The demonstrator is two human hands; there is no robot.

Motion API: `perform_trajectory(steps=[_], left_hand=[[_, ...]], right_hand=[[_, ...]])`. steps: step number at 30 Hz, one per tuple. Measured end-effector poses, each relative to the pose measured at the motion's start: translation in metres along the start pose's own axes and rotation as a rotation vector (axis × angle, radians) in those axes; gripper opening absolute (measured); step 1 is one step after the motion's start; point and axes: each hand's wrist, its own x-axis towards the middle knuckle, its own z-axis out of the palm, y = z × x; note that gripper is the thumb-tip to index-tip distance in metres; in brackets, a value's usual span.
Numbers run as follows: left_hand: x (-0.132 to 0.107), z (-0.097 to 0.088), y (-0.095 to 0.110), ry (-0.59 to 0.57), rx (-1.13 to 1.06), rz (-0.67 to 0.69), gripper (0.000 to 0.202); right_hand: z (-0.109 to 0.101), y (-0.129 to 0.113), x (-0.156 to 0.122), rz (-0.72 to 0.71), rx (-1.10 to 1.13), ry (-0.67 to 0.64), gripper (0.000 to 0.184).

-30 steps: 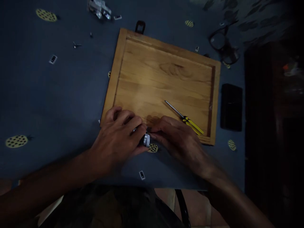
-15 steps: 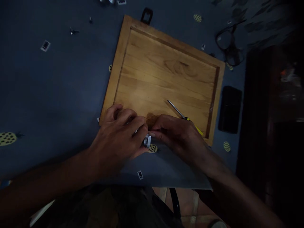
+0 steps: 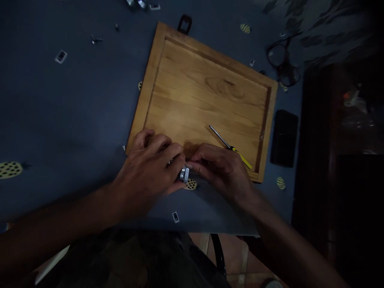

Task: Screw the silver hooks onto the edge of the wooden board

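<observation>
My left hand (image 3: 150, 172) and my right hand (image 3: 220, 170) meet at the near edge of a wooden board (image 3: 198, 88) that lies on a dark blue cloth. Both are closed around a small silver metal part (image 3: 184, 174) held between the fingertips. What the part is cannot be made out. A screwdriver (image 3: 229, 147) with a yellow handle lies on the board just behind my right hand, its handle partly hidden by my knuckles.
A black flat case (image 3: 283, 138) lies right of the board. Dark glasses (image 3: 282, 60) sit at the far right. Small screws (image 3: 96, 39), labelled tags (image 3: 61, 56) and metal pieces (image 3: 136, 3) are scattered at the far left. The table's near edge (image 3: 210, 233) runs below my hands.
My hands keep the same hold on the metal part. The view has shifted a little, so the board and case sit slightly further left.
</observation>
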Motion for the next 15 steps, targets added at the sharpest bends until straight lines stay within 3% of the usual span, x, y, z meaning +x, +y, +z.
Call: perform_trajectory(steps=[12,15], left_hand=[[0.0024,0.0030,-0.0049,0.043,0.061,0.039,0.022],[0.0027,0.0037,-0.0050,0.069,0.053,0.035,0.023]], right_hand=[[-0.0018,-0.0048,-0.0015,-0.013,-0.023,0.039,0.032],[-0.0046,-0.0035,-0.0078,0.024,-0.059,0.128,0.028]])
